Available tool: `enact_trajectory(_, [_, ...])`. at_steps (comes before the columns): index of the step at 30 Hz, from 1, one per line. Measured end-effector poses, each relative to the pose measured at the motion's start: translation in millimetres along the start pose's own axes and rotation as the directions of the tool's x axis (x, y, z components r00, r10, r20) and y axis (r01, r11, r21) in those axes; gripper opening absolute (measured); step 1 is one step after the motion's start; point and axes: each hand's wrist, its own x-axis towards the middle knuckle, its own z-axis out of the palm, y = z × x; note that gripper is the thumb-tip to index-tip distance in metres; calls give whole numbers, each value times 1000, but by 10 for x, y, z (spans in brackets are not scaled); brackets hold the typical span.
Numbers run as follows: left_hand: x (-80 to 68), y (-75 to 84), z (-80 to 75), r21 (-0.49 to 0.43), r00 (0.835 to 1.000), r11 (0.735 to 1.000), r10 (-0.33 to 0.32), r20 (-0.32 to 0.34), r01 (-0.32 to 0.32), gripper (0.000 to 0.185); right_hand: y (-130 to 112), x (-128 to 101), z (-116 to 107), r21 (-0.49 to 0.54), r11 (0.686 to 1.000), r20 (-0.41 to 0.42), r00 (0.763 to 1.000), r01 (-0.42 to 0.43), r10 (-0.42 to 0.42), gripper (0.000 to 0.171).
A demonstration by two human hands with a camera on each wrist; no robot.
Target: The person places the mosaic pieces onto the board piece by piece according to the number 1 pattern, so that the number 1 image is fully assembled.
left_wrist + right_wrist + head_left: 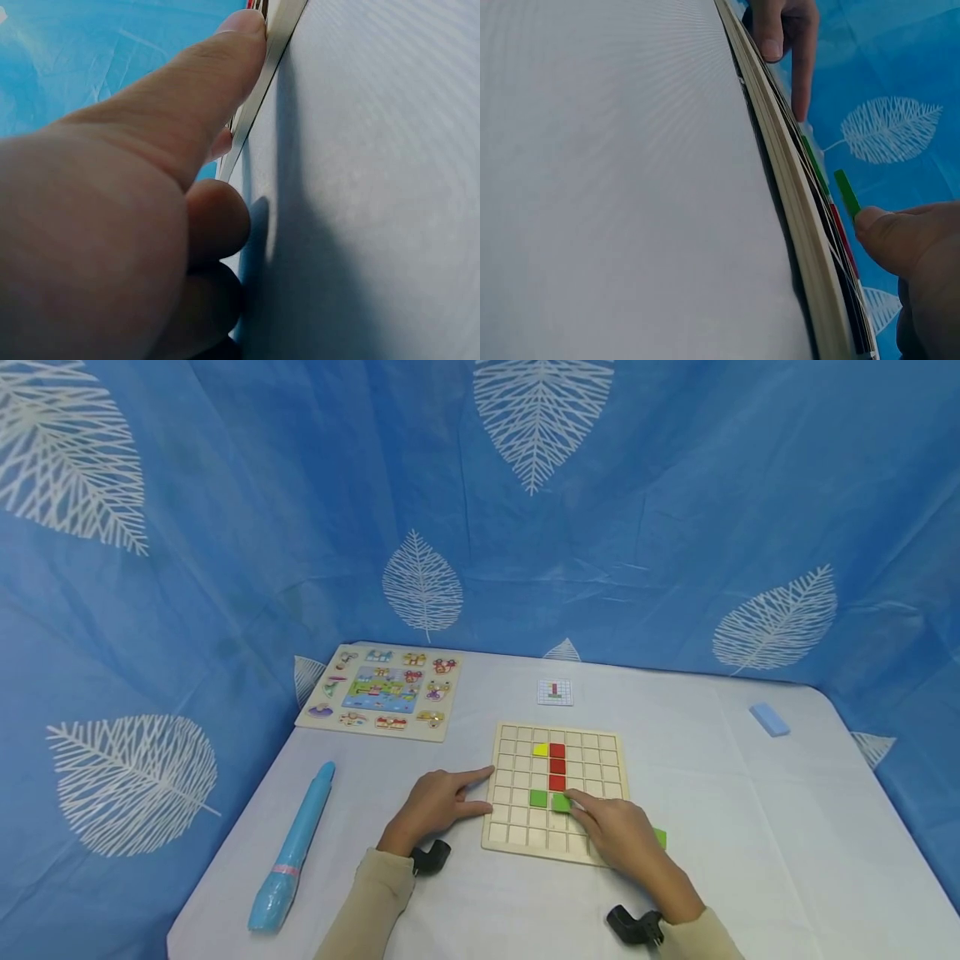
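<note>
A wooden grid board [517, 836] lies on the white table. On it are several red square tiles [557, 766] in a column, a yellow tile [541, 749] with a slanted side, and a green square [538, 798]. My right hand [624, 837] pinches another green square tile [561, 802] between thumb and fingertips; the right wrist view shows this green tile [847, 193] raised just off the board's surface. At the board's left edge, my left hand [437, 802] touches the side with outstretched index finger and thumb [241, 45], its other fingers bent under.
Behind the board lies a small picture card [555, 692]. A wooden peg puzzle [322, 700] is at the back left, a light blue microphone-shaped object [294, 852] at the left, and a blue block [769, 719] at the far right. A green piece [660, 837] shows beyond my right hand.
</note>
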Motion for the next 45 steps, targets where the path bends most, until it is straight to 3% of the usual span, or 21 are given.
enact_trajectory(33, [-7,14,-7,4,1000,1000,-12,6,12,66,7,65,84,-7,1000,33,999,-17,17,33])
enact_trajectory(45, [-8,15,-11,0,1000,1000,-16,10,16,67,65,31,4,18,998,27,998,-58,57,35])
